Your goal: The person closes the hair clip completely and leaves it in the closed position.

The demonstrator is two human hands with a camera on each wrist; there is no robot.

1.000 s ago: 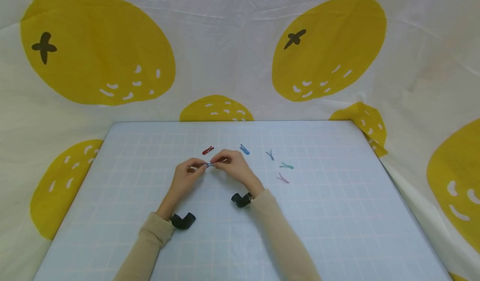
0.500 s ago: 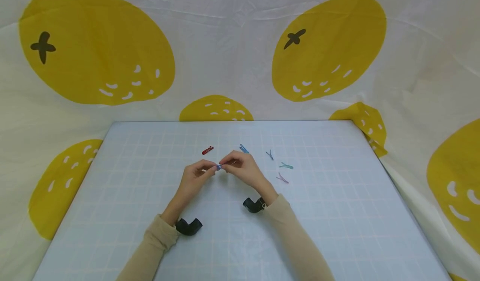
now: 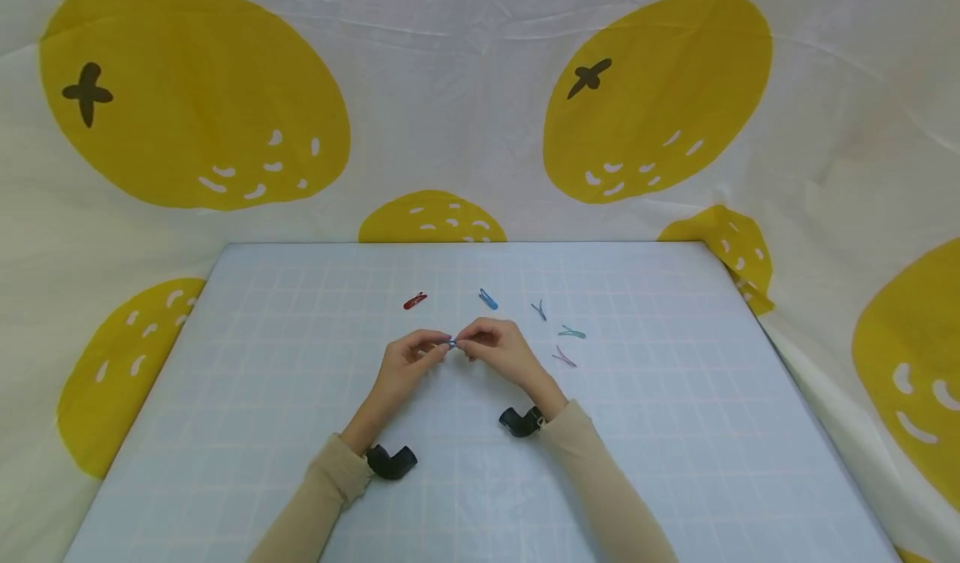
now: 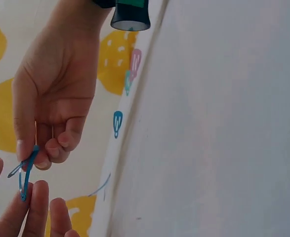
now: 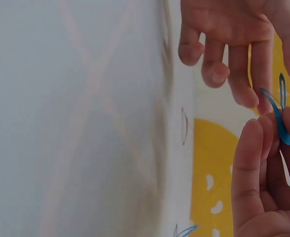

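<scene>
A blue snap hair clip (image 4: 28, 168) is in the air between both hands, its metal tongue sprung apart from the frame. My right hand (image 3: 506, 354) pinches its wide end between thumb and fingers. At the other, narrow end are the fingertips of my left hand (image 3: 405, 367). In the right wrist view, that thumb stands well apart from the fingers, and the clip (image 5: 279, 118) shows no left-hand pinch. Whether a left fingertip touches it is hard to tell. Beyond the hands lie a red clip (image 3: 415, 300) and another blue clip (image 3: 488, 299).
To the right on the table (image 3: 675, 429) lie a dark blue clip (image 3: 539, 310), a teal clip (image 3: 572, 332) and a pink clip (image 3: 565, 357). A white curtain (image 3: 450, 129) with yellow fruit shapes hangs behind the table's far edge.
Both hands have moved together to the right and a little nearer the person, with the hair clip between them. The clips on the table have stayed put.
</scene>
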